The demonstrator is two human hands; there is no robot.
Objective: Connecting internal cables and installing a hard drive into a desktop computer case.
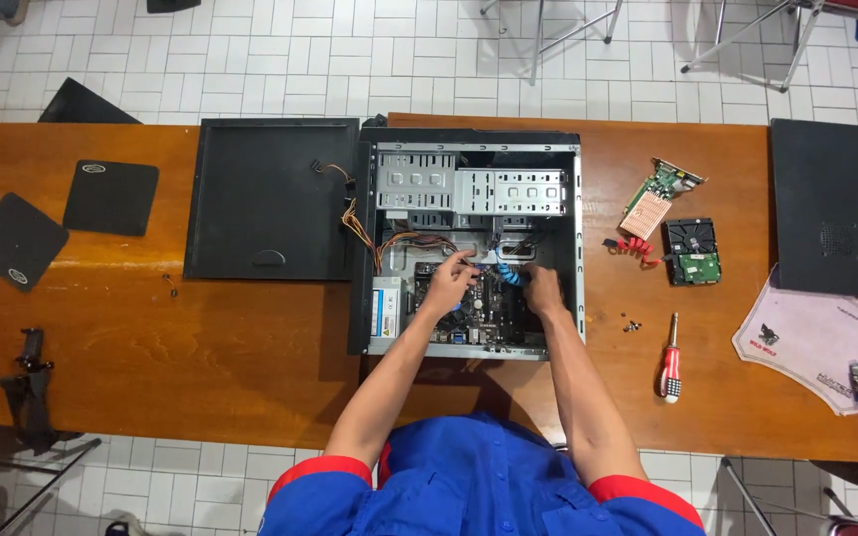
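Worktop (pixel 201 377) carries open case (pixel 469 149) on its side near far edge, giving access to board (pixel 484 313). Left hand (pixel 446 283) pinches cables (pixel 419 241); right hand (pixel 544 291) grip unclear, beside blue cable (pixel 512 278). Screwdriver (pixel 669 362) lies ready, right.

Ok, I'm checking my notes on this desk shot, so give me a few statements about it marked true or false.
1. Both hands are inside the open computer case. True: the left hand and right hand are over the board.
2. The screwdriver is held in the right hand. False: it lies on the table, right of the case.
3. A hard drive lies on the table outside the case. True.
4. The black side panel is fitted on the case. False: it lies flat on the table, left of the case.
5. The table is glass. False: it is brown wood.
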